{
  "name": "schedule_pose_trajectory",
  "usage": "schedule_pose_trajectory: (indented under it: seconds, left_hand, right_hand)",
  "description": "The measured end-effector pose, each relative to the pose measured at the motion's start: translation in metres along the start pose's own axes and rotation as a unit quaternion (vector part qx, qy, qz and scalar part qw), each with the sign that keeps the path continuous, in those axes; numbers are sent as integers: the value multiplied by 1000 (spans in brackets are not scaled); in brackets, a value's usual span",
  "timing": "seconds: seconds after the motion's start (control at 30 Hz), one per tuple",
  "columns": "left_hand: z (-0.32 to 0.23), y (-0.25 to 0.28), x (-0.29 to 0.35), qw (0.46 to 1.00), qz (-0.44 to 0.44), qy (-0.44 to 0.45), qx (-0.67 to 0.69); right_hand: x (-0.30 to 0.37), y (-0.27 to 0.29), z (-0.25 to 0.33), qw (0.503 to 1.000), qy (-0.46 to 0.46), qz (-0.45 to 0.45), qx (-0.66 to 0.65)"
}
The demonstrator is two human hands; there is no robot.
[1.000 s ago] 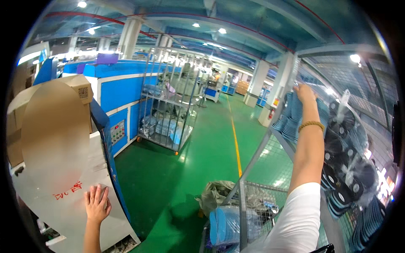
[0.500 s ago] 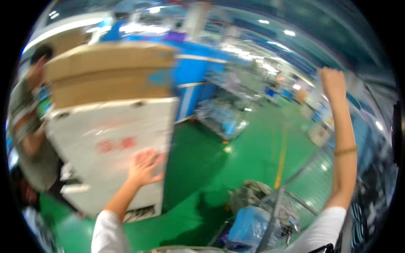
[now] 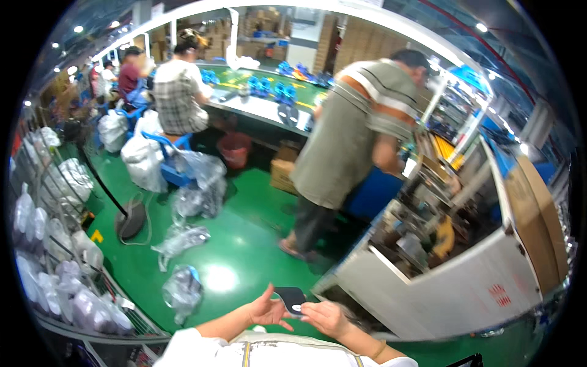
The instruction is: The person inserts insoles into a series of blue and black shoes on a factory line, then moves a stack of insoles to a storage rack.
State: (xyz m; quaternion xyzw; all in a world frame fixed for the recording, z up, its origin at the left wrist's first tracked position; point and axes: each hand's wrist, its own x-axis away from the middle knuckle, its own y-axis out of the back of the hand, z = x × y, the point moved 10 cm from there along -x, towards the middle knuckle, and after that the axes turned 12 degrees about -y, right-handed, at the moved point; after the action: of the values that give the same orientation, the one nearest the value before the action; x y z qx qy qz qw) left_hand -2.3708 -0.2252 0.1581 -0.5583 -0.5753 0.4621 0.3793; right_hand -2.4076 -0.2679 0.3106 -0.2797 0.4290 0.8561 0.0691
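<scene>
A black insole with a rounded end and a white oval mark is held low in front of my body. My right hand pinches its near right edge, beside the oval. My left hand is open at the insole's left side, its thumb raised and fingers spread; whether they touch it I cannot tell. Part of the insole is hidden by my right fingers. To the right of my hands stands a white machine cabinet, its upper part exposing metal mechanisms.
A person in a striped shirt stands ahead by a conveyor carrying blue shoes. Others sit farther left. Plastic bags lie on the green floor. Left are a wire rack with bagged goods and a stand's round base.
The view has swung round; the cabinet, formerly left, is now right. My left hand has left the cabinet front and my raised right fist has come down, now holding the insole.
</scene>
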Motion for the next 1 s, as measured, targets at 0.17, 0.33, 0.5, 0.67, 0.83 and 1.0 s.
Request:
schedule_pose_trajectory:
  seconds: [0.17,0.33,0.5,0.67,0.83,1.0]
  left_hand:
    - [-183,119,66,882,-413,-199,-109]
    - [-320,224,16,720,-509,-228,-412]
    - [-486,236,-100,722,-454,-282,-439]
    - [-680,219,-196,740,-426,-225,-469]
    - [-935,257,-294,509,-375,-343,-694]
    - [-1144,299,-453,395,-263,-394,-787]
  right_hand:
    - [-73,-112,-60,980,-52,117,-152]
    - [-136,-193,-228,903,-350,129,-215]
    - [-281,-214,-375,880,-438,39,-178]
    - [-450,-178,-468,922,-367,-60,-107]
    - [-564,-153,-616,904,-392,-144,-95]
    - [-712,-141,-763,872,-422,-215,-124]
